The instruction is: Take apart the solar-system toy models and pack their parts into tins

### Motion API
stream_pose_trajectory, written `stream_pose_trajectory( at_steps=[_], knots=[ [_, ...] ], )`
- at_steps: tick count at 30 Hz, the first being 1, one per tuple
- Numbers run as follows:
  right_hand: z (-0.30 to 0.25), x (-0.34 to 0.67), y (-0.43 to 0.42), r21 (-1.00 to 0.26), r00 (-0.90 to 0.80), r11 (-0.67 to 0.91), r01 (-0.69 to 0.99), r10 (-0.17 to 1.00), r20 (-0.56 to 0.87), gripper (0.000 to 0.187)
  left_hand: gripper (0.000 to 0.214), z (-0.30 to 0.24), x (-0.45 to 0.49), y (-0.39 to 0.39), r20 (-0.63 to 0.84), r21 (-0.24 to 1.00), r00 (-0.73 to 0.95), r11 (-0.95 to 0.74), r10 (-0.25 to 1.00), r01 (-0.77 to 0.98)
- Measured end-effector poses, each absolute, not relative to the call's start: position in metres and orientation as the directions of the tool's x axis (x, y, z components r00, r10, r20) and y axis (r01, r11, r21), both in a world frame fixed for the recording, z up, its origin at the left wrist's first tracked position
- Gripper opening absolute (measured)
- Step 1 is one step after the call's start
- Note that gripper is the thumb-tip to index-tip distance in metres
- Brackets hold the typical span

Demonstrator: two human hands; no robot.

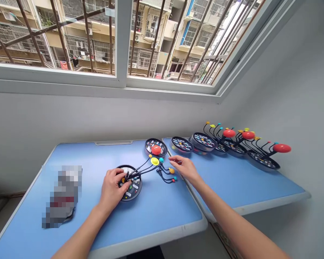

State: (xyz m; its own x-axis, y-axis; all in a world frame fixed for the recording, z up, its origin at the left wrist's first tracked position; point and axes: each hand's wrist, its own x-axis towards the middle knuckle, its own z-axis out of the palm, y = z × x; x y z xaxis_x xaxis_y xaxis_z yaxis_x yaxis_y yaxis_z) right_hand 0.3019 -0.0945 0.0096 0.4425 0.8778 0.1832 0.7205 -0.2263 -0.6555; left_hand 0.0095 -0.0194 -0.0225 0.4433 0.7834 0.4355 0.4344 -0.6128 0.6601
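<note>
Solar-system model [135,187] under left hand [113,189], others [263,162] lined along the neighbouring table [245,183].

We look out through a wide barred window [121,39] at twelve o'clock, with daylit apartment blocks [78,39] beyond. Pale grey walls [272,79] run below it and toward two o'clock. A blue table [162,230] at six o'clock stands just beside another [259,190] at four o'clock.

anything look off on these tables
One thing stands out: a bunch of black wire arms tipped with small coloured balls lies loose on the blue table beside the right hand, on no base, while the orrery models on the far table stand assembled.
</note>
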Motion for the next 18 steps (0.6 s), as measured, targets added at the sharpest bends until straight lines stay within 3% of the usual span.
stream_pose_trajectory(
  at_steps=[6, 10, 14, 18],
  knots=[
    [0.049, 0.289, -0.114, -0.698, 0.537, -0.161, 0.698, 0.763, 0.36, 0.028, 0.018, -0.02, 0.007, -0.021, 0.426, 0.662, 0.43, -0.598, 0.796, 0.451],
    [0.073, 0.264, -0.121, -0.677, 0.498, -0.069, 0.733, 0.732, 0.465, 0.024, 0.015, -0.019, 0.006, -0.022, 0.432, 0.64, 0.426, -0.603, 0.795, 0.476],
    [0.088, 0.23, -0.123, -0.597, 0.332, 0.048, 0.8, 0.794, 0.509, 0.018, 0.018, -0.016, 0.005, -0.022, 0.401, 0.637, 0.408, -0.57, 0.82, 0.519],
    [0.094, 0.2, -0.112, -0.497, 0.022, 0.228, 0.837, 0.894, 0.448, 0.02, 0.015, -0.009, 0.003, -0.022, 0.285, 0.669, 0.401, -0.48, 0.871, 0.567]
  ],
)
